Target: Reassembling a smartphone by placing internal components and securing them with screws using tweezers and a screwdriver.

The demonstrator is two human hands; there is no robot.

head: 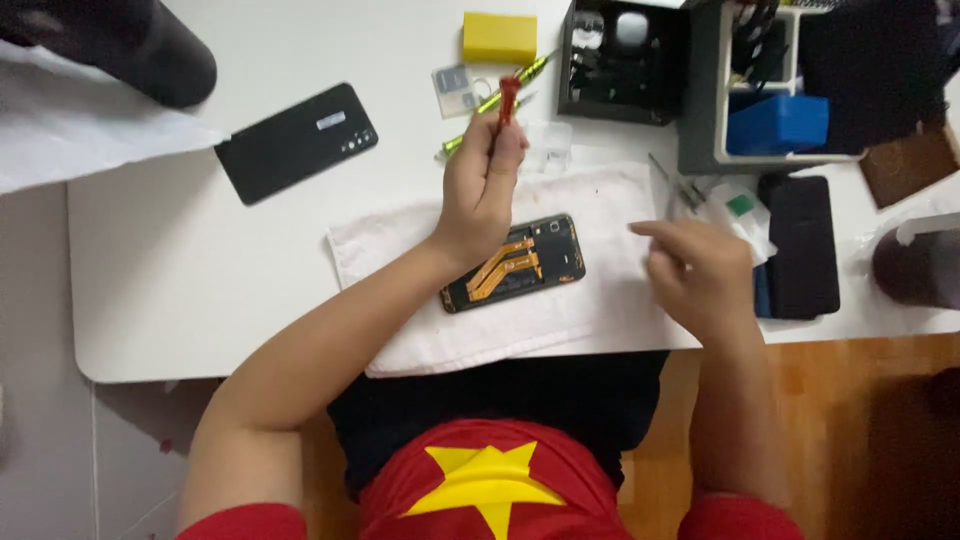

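My left hand (pixel 482 185) is raised above the table and grips a small red-handled tool (pixel 509 98) upright between its fingers. Just below it lies an opened phone (pixel 515 264) with orange flex cables showing, resting on a white cloth (pixel 420 300). My right hand (pixel 697 270) hovers to the right of the phone over the cloth's edge, blurred, fingers loosely curled with the fingertips pointing left. I cannot make out anything in it.
A black phone back cover (pixel 296 140) lies at the left. Green-handled screwdrivers (pixel 490 103), a yellow block (pixel 499 37), a black parts box (pixel 622 60) and a grey organiser (pixel 745 90) stand at the back. A dark phone (pixel 800 245) lies right.
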